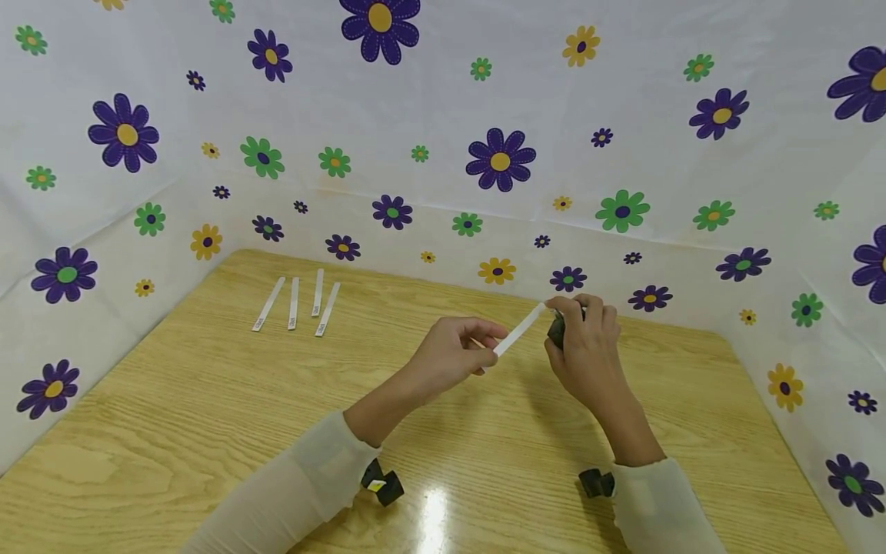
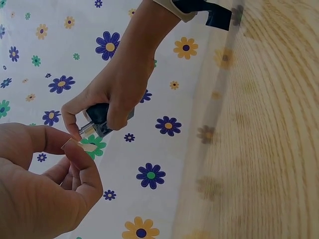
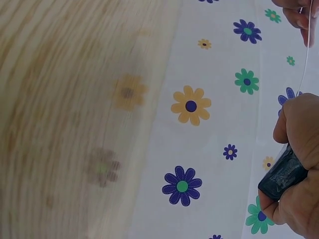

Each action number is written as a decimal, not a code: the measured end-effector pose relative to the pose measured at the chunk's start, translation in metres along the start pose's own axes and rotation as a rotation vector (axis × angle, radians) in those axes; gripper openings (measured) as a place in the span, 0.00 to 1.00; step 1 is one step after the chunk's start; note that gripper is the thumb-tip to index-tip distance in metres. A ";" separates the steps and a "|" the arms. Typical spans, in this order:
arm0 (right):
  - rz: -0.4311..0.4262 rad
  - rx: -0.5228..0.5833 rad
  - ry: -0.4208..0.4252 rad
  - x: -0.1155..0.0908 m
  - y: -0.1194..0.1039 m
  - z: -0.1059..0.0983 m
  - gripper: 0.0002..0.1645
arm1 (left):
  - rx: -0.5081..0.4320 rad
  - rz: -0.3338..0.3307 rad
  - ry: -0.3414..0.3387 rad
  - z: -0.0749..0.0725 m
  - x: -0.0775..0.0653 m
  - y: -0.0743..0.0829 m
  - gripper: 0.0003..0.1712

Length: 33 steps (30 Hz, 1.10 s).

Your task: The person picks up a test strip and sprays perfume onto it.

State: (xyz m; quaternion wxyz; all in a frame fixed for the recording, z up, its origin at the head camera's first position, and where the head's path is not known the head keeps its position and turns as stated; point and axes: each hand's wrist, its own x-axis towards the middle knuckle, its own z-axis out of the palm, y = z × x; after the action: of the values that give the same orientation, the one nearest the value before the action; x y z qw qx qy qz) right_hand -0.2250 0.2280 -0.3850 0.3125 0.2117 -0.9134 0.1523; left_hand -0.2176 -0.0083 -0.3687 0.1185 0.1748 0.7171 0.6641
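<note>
My left hand (image 1: 450, 350) pinches the lower end of a white paper test strip (image 1: 521, 328) between thumb and fingers, above the table. The strip slants up to the right, its far end close to the spray nozzle. My right hand (image 1: 588, 350) grips a small dark perfume bottle (image 1: 556, 331). In the left wrist view its silver sprayer neck (image 2: 87, 130) shows, with the index finger reaching over the top. The right wrist view shows the dark bottle base (image 3: 283, 175) under the curled fingers. Most of the bottle is hidden by the hand.
Several white labelled strips (image 1: 294, 304) lie apart from one another at the table's back left. The wooden table (image 1: 208, 415) meets a flower-patterned white cloth (image 1: 429, 108) at the back and sides. Dark wrist-worn devices (image 1: 382, 485) hang by both sleeves.
</note>
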 end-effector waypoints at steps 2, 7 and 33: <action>0.005 0.007 0.002 0.000 0.000 0.000 0.41 | 0.004 -0.002 0.001 0.000 0.000 0.000 0.16; 0.016 0.022 0.002 0.001 0.001 -0.001 0.41 | 0.010 -0.007 0.007 0.001 0.000 0.001 0.16; 0.059 0.052 -0.001 0.003 0.003 -0.010 0.40 | 0.040 -0.013 0.105 -0.020 0.011 -0.009 0.17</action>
State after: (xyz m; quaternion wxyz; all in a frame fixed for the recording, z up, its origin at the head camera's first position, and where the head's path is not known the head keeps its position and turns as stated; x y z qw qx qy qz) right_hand -0.2239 0.2332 -0.3760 0.3015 0.1930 -0.9152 0.1851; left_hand -0.2361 -0.0227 -0.3747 0.0814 0.1377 0.7366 0.6572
